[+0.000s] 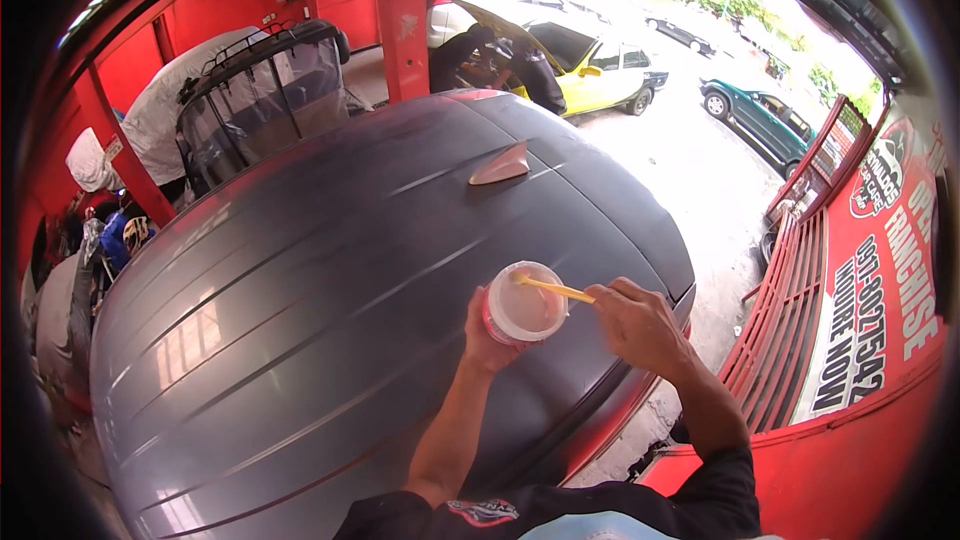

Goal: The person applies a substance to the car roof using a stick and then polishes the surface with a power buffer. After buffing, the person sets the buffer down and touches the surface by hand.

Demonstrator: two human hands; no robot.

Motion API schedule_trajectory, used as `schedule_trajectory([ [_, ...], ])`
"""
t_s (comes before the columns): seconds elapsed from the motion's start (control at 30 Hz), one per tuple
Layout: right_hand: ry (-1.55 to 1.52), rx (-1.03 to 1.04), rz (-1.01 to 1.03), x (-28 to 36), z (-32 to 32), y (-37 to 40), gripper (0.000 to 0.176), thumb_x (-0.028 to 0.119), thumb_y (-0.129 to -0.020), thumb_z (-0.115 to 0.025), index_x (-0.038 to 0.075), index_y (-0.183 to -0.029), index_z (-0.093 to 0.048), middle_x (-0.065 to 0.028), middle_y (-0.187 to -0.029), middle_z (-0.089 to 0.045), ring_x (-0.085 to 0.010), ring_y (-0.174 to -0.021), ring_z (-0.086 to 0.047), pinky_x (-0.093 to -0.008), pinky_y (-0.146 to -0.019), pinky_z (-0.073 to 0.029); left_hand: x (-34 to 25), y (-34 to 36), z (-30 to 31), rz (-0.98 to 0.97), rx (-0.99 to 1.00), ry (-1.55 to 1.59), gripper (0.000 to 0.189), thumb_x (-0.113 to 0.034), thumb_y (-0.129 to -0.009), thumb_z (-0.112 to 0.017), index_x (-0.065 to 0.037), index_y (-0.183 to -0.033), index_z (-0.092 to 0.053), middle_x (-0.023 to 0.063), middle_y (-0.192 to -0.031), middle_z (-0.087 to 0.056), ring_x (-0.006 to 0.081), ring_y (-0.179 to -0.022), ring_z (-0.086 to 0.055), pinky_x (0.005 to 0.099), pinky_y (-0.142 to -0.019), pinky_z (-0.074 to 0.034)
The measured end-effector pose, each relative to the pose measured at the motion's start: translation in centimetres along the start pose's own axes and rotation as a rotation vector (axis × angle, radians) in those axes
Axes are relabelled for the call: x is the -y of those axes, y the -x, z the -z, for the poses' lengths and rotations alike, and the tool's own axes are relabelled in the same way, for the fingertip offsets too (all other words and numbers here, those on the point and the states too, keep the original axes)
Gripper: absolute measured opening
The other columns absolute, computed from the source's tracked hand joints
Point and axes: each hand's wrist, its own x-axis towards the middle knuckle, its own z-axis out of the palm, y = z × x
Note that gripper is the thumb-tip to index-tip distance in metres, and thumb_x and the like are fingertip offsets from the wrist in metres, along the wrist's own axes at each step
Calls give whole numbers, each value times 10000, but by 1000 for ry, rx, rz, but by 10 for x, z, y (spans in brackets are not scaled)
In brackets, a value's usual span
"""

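My left hand (488,336) is wrapped round a white-rimmed tub (527,312) with a red side, holding it tilted so that its inside shows. Pale pinkish material lies in the tub. In my right hand (637,325) is the end of a thin yellow stick (560,289), whose tip reaches inside the tub near its upper rim. Both hands are above the dark grey car roof (330,270). A pinkish shark-fin antenna (500,166) stands on the roof beyond the tub.
A red post (402,30) rises past the roof's far edge. Behind it, people lean at a yellow car (590,85) with its hood up. A red slatted bench (765,330) and red sign (880,270) are on the right. A dark vehicle (262,105) stands at left.
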Motion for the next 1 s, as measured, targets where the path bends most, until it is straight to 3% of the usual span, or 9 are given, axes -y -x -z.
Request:
schedule_trajectory([
  [0.27, -206, -49, -60, -20, 4, 2, 198, 35, -929, -592, -7, -1106, -671, -145, -808, -648, -272, -612, -612, -362, -577, -470, -2, 0, -9, 15, -144, 78, 812, -715, -928, -332, -142, -1500, -395, 142, -1485, -453, 399, -1334, -462, 580, -1039, -410],
  [0.37, -325, 19, -250, -28, -10, 14, 186, 55, -952, -582, -7, -1106, -667, -147, -791, -652, -272, -594, -600, -360, -573, -458, -2, 2, -12, -21, -279, 69, 814, -719, -927, -330, -142, -1497, -397, 145, -1481, -456, 397, -1320, -474, 567, -998, -437],
  [0.47, -306, -62, -206, -35, -17, 23, 185, 59, -958, -582, 2, -1109, -670, -127, -772, -638, -232, -578, -578, -342, -565, -444, 1, 1, -9, 1, -197, 162, 801, -713, -932, -325, -142, -1488, -407, 150, -1464, -471, 392, -1293, -495, 542, -948, -463],
  [0.53, -219, -26, -32, -35, -16, 27, 185, 63, -963, -585, 9, -1120, -669, -115, -778, -624, -180, -584, -553, -325, -558, -432, 1, 2, -21, 1, -287, 108, 737, -687, -955, -304, -144, -1429, -463, 142, -1368, -549, 344, -1199, -587, 486, -807, -583],
  [0.63, -342, -16, 12, -44, -21, 31, 177, 73, -987, -569, 6, -1120, -664, -73, -768, -591, -129, -609, -535, -311, -550, -431, 4, 2, -3, 53, -211, 66, 732, -669, -962, -305, -135, -1441, -447, 156, -1356, -553, 365, -1165, -610, 509, -761, -603],
  [0.67, -340, -32, -4, -48, -26, 33, 177, 73, -987, -569, 6, -1120, -664, -73, -768, -591, -129, -609, -535, -311, -550, -431, 5, 1, 0, 54, -208, -13, 801, -725, -915, -355, -145, -1461, -437, 160, -1381, -528, 405, -1186, -559, 458, -767, -543],
  [0.73, -573, 27, -345, -57, -38, 44, 208, 107, -1024, -528, -16, -1148, -641, -24, -748, -547, -104, -589, -511, -289, -525, -419, 5, 5, 6, 76, -228, 43, 815, -731, -902, -382, -137, -1457, -439, 173, -1364, -534, 421, -1169, -561, 470, -770, -552],
  [0.93, -1359, -223, -784, -104, -80, 64, 242, 167, -1007, -551, 22, -1164, -663, 49, -748, -544, -38, -592, -471, -219, -516, -359, -3, 5, -19, 59, -314, 302, 856, -735, -850, -479, -116, -1441, -444, 236, -1329, -531, 473, -1144, -546, 486, -740, -593],
  [1.0, -999, -423, -850, -154, -90, 46, 280, 183, -1045, -491, -24, -1171, -632, 40, -667, -481, -52, -542, -419, -217, -476, -338, 1, 4, -14, 51, -318, 290, 850, -738, -850, -475, -121, -1435, -449, 237, -1331, -529, 469, -1144, -546, 482, -743, -593],
])
